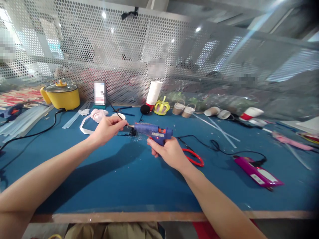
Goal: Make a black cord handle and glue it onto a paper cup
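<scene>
My right hand (171,151) is wrapped round the handle of a blue hot glue gun (147,129), whose nozzle points left and whose small red light is lit. My left hand (111,127) pinches a thin black stem (116,111) that slants up and to the left from the fingertips. The nozzle is close to those fingertips; whether it touches the stem I cannot tell. Just under the nozzle is a small tangle of black cord (132,132). A white ribbon roll (99,115) lies behind my left hand.
A yellow electric pot (62,98) stands back left, near clear glue sticks (27,121). At the back are paper cups (154,93), a yellow-green crown (161,107) and small baskets (188,111). A purple power strip (258,172) and red ring (195,157) lie right.
</scene>
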The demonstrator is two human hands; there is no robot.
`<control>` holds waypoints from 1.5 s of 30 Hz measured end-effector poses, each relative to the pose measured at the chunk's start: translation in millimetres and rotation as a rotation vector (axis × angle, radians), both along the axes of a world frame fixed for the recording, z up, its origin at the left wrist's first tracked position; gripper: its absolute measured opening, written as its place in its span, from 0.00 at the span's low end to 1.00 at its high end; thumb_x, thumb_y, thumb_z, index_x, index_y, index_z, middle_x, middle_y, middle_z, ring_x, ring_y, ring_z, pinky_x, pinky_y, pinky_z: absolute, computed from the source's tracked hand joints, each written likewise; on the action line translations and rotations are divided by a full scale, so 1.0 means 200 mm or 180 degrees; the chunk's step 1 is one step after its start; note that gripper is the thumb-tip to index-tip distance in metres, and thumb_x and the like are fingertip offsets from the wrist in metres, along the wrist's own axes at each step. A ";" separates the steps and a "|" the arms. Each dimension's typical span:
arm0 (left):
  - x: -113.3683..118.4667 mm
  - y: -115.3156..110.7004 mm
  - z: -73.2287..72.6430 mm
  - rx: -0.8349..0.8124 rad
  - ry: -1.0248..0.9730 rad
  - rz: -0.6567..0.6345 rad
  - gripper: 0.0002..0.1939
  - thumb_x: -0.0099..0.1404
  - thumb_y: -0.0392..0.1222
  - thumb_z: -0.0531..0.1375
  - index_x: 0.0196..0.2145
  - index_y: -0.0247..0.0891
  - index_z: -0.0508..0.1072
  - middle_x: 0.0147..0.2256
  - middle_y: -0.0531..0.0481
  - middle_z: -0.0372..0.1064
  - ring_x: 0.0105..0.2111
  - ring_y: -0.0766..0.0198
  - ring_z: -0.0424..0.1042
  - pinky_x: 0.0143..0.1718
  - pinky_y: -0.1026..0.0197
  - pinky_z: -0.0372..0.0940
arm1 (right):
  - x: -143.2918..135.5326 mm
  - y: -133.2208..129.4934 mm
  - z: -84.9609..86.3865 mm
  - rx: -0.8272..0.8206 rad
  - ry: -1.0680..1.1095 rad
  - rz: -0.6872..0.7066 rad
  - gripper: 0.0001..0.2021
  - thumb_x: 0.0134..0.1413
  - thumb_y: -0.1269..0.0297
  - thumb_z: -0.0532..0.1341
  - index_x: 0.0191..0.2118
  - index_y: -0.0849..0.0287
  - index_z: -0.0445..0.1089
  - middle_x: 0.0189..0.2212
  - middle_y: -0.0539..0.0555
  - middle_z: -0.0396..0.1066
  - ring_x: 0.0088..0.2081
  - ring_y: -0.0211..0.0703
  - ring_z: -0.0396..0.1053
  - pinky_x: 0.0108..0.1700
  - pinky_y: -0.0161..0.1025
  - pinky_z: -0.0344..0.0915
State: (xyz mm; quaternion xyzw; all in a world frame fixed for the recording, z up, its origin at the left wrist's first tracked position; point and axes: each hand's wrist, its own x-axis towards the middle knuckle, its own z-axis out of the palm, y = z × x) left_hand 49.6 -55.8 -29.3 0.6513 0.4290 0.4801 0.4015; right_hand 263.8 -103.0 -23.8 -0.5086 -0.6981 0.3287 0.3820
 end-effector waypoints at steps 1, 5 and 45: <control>0.00 0.00 0.00 -0.0008 0.0020 0.0003 0.14 0.56 0.49 0.57 0.24 0.34 0.71 0.15 0.56 0.56 0.14 0.74 0.51 0.15 0.67 0.44 | 0.00 0.00 0.00 0.0013 -0.0010 -0.0001 0.13 0.46 0.56 0.58 0.22 0.61 0.64 0.12 0.49 0.63 0.14 0.34 0.62 0.18 0.32 0.64; 0.00 0.00 0.00 -0.0022 0.0014 -0.0004 0.14 0.56 0.48 0.57 0.24 0.34 0.71 0.17 0.54 0.59 0.15 0.74 0.51 0.15 0.67 0.45 | -0.01 0.00 0.00 0.0015 -0.0005 -0.0030 0.12 0.46 0.56 0.59 0.23 0.61 0.64 0.12 0.48 0.63 0.14 0.34 0.62 0.18 0.32 0.64; 0.01 -0.01 0.03 -0.0113 -0.0132 0.0038 0.13 0.54 0.46 0.58 0.24 0.32 0.70 0.17 0.56 0.57 0.14 0.76 0.51 0.14 0.69 0.45 | 0.01 0.00 0.00 0.0115 -0.0335 -0.0102 0.12 0.47 0.59 0.57 0.20 0.61 0.64 0.12 0.49 0.63 0.14 0.34 0.62 0.19 0.31 0.62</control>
